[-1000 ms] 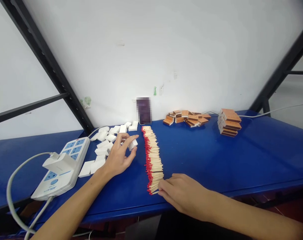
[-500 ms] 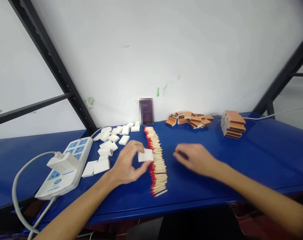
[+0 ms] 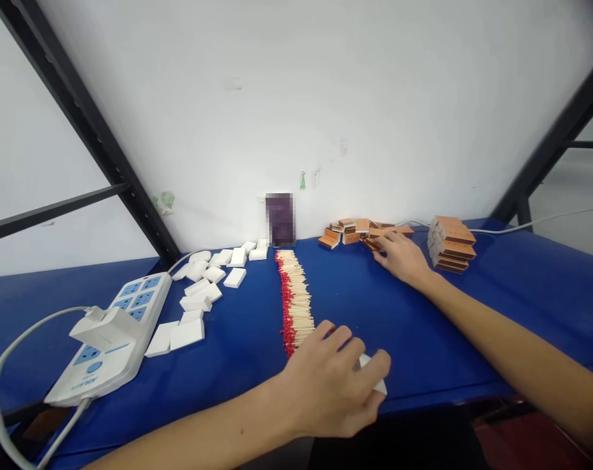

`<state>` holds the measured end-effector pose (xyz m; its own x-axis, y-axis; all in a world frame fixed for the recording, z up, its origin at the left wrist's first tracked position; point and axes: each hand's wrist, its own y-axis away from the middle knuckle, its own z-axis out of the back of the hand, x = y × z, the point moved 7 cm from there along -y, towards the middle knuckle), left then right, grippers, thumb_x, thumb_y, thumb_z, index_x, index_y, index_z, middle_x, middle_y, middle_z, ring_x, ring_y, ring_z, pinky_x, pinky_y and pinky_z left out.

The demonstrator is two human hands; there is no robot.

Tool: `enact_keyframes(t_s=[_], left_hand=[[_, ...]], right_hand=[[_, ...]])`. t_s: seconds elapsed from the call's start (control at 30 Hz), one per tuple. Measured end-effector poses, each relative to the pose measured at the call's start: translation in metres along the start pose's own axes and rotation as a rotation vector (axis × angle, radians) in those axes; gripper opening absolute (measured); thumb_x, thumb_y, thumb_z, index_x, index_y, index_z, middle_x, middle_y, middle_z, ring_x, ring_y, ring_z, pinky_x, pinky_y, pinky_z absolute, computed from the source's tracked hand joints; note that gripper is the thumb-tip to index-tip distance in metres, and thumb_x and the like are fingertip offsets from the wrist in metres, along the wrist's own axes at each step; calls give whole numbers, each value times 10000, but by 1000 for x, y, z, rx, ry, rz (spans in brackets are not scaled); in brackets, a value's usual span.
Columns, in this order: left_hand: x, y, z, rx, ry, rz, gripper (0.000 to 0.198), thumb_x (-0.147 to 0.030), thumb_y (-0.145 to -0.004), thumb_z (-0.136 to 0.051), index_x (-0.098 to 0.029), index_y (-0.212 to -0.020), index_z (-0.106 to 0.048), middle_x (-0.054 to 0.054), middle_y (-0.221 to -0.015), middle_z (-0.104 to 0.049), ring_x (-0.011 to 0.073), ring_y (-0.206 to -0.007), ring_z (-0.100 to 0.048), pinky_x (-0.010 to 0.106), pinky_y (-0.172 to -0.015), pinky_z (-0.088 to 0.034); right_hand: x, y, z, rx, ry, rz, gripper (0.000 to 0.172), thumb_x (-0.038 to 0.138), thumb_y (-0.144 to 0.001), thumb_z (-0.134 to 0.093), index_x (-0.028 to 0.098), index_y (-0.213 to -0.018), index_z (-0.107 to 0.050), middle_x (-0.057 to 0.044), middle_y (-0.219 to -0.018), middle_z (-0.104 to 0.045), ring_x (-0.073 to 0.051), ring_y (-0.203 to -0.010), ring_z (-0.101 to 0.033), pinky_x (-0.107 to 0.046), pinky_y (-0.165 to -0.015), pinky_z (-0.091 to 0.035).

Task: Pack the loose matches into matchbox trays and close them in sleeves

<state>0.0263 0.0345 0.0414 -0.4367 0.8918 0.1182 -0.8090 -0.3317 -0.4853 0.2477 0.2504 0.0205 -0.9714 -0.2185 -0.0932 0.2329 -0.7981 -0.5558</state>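
L hand [image 3: 338, 375]: near edge of blue surface [image 3: 247, 333]; fingers & thumb clamped on white box.
White box [image 3: 381, 386]: at R side of L hand, part hidden; long axis can't tell.
R hand [image 3: 404, 258]: farther back, well apart from L hand; fingertips touching front of orange box pile; gripped or not, can't tell.
Orange box pile [image 3: 345, 233]: loose, by wall, ahead & slightly R of L hand; R hand much nearer, directly at it. Mixed axes.
Key line: white box to orange box pile, approx. straight back, surface between; match row off to L.
Match row [image 3: 296, 294]: long axis front-to-back; sticks crosswise, red heads L; near end hidden by L hand.
White pieces [image 3: 187, 333]: scattered, L of match row.
Orange box stack [image 3: 451, 241]: R of R hand, apart.
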Motion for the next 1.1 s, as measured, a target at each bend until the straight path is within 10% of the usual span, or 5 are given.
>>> enact_keyframes(t_s=[0.27, 0.5, 0.93, 1.1], left_hand=[[-1, 24, 23, -86, 40, 239, 341, -318, -904, -598, -171, -1212, -600, 138, -1234, -627, 307, -1044, -589, 454, -869, -504], [5, 84, 57, -128, 268, 266, 361, -21, -909, -405, -206, -1135, -616, 59, -917, -608, 182, -772, -548, 304, -699, -475], [14, 112, 50, -180, 414, 404, 190, -72, -892, -419, -227, -988, -470, 18, -829, -569, 174, -750, -550, 398, -926, -484], [23, 126, 41, -231, 413, 562, 112, -135, -942, -433, -233, -898, -399, 4, -782, -504, 169, -721, -493, 316, -721, -464]], right_hand=[[47, 7, 32, -120, -140, 189, 261, 241, -954, -484, 158, -1050, -711, -149, -1018, -711, -296, -948, -626, -406, -843, -447], [119, 58, 62, 62, -364, 497, 202, 198, -901, -522, 216, -1010, -691, -75, -972, -707, -232, -869, -616, -365, -789, -467], [110, 64, 53, 197, -596, 330, 384, 321, -973, -525, 232, -1346, -525, -119, -1300, -617, -283, -1157, -605, -468, -967, -501], [102, 63, 50, 186, -652, 276, 297, 239, -976, -457, 209, -1258, -544, -115, -1218, -657, -263, -1138, -617, -448, -974, -500]])
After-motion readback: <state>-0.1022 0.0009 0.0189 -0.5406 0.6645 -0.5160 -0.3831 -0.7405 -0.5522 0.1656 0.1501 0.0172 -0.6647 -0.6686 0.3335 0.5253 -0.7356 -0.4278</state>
